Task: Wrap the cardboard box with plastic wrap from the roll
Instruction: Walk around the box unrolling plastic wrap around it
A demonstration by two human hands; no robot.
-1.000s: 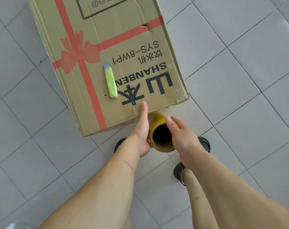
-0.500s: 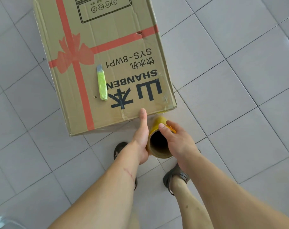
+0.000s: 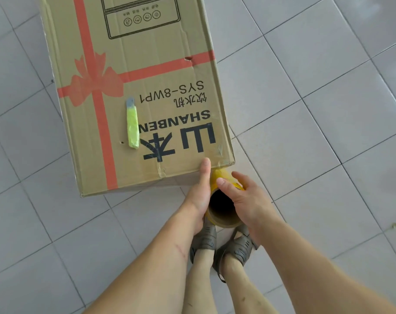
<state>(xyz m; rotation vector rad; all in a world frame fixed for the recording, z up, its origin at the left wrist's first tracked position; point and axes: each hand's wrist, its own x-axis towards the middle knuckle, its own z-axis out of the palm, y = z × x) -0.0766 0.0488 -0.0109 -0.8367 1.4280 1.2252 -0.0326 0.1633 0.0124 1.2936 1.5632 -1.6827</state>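
Two sandalled feet (image 3: 224, 243) stand on pale grey floor tiles (image 3: 305, 155) with thin dark joints. Just above them the left hand (image 3: 198, 196) and right hand (image 3: 246, 200) clasp the plastic wrap roll (image 3: 223, 214) — left thumb on the cardboard box (image 3: 147, 75). Farther off, a yellow-green utility knife (image 3: 132, 124) lies on the box top.

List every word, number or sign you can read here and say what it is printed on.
"SHANBEN": cardboard box top, upside down to the camera.
"SYS-8WP1": same face.
Two large characters "山本": same face, near the left hand.
Small Chinese line beside the model number: too blurred to read.
Four round icons with tiny captions: unreadable.
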